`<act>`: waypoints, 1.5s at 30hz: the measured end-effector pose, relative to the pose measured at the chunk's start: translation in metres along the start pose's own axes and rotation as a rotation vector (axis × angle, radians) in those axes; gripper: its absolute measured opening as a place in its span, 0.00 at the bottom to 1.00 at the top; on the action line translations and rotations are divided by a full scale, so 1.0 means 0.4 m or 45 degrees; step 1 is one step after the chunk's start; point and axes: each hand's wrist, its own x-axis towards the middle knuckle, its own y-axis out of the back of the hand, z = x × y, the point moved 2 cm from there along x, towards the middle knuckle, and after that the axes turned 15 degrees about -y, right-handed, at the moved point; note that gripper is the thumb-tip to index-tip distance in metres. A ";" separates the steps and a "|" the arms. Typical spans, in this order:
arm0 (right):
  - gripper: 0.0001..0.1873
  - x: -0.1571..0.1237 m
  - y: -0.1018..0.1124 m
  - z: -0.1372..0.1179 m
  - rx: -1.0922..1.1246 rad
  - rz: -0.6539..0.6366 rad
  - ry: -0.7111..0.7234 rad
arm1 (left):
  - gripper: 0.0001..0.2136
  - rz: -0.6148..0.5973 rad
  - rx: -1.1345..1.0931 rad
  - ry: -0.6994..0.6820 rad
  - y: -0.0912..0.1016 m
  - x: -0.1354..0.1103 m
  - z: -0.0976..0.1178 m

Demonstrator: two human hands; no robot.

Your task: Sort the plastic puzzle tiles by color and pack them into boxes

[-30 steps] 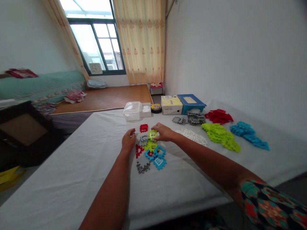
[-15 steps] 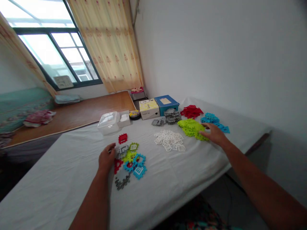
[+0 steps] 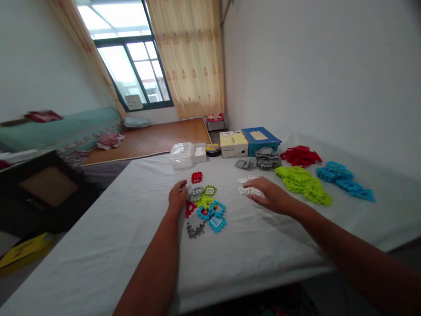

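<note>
My left hand (image 3: 177, 196) rests on the white-covered table with fingers loosely curled, close to the left side of a grey interlocking piece (image 3: 197, 193). Beside it lies a loose group of toothed plastic pieces: a red square frame (image 3: 196, 177), lime pieces (image 3: 205, 202), blue pieces (image 3: 217, 208), and a dark grey piece (image 3: 195, 230). White window-shaped inserts sit on a green piece and a blue piece. Over the pile of white window inserts (image 3: 250, 191), my right hand (image 3: 269, 195) is open with fingers spread, hiding much of the pile.
Farther right are piles of lime pieces (image 3: 301, 184), red pieces (image 3: 300, 156), blue pieces (image 3: 342, 177) and grey pieces (image 3: 267, 159). Along the back stand a clear plastic box (image 3: 181, 156), a round black tin (image 3: 213, 150), a yellow-white box (image 3: 233, 145) and a blue box (image 3: 261, 140).
My right hand has moved left from the lime pile to above the white inserts. My left hand stays beside the loose pieces. The view has turned left.
</note>
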 end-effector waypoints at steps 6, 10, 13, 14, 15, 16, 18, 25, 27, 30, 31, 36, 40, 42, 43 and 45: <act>0.15 0.215 -0.239 -0.129 -0.003 -0.293 0.203 | 0.18 0.073 -0.096 0.021 -0.005 -0.003 -0.012; 0.18 0.399 -0.358 -0.142 -0.105 -0.281 -0.033 | 0.18 0.068 -0.105 0.015 -0.004 -0.001 -0.010; 0.22 0.485 -0.421 -0.146 -0.155 -0.284 -0.146 | 0.18 0.067 -0.095 0.016 -0.005 0.001 -0.009; 0.24 0.501 -0.438 -0.145 -0.162 -0.292 -0.157 | 0.18 0.064 -0.088 0.017 -0.006 0.002 -0.009; 0.26 0.511 -0.451 -0.144 -0.169 -0.301 -0.161 | 0.17 0.061 -0.081 0.015 -0.007 0.002 -0.009; 0.27 0.517 -0.462 -0.141 -0.176 -0.312 -0.165 | 0.17 0.056 -0.077 0.011 -0.008 0.002 -0.009; 0.27 0.518 -0.475 -0.135 -0.186 -0.339 -0.162 | 0.17 0.051 -0.073 0.004 -0.010 0.003 -0.008; 0.14 0.483 -0.438 -0.107 -0.194 -0.382 -0.123 | 0.17 0.028 -0.062 0.007 -0.003 0.006 -0.014; 0.14 0.473 -0.406 -0.088 -0.187 -0.364 -0.137 | 0.17 0.013 -0.043 0.012 0.000 0.008 -0.021; 0.15 0.455 -0.352 -0.056 -0.164 -0.339 -0.170 | 0.17 -0.030 -0.013 0.004 0.004 0.011 -0.027; 0.16 0.447 -0.336 -0.048 -0.155 -0.343 -0.175 | 0.18 -0.063 0.006 0.009 0.004 0.012 -0.027; 0.16 0.415 -0.304 -0.041 -0.105 -0.379 -0.163 | 0.19 -0.266 0.190 -0.191 -0.008 0.015 0.002; 0.17 0.413 -0.326 -0.051 -0.070 -0.349 -0.180 | 0.16 -0.442 0.111 -0.373 -0.017 0.011 0.027; 0.16 0.420 -0.339 -0.053 -0.054 -0.316 -0.207 | 0.15 -0.445 0.019 -0.329 -0.011 0.006 0.031; 0.16 0.426 -0.346 -0.053 -0.045 -0.300 -0.221 | 0.15 -0.406 -0.032 -0.271 -0.007 0.005 0.029; 0.17 0.441 -0.360 -0.055 -0.030 -0.281 -0.238 | 0.16 -0.259 -0.113 -0.153 0.005 0.004 0.024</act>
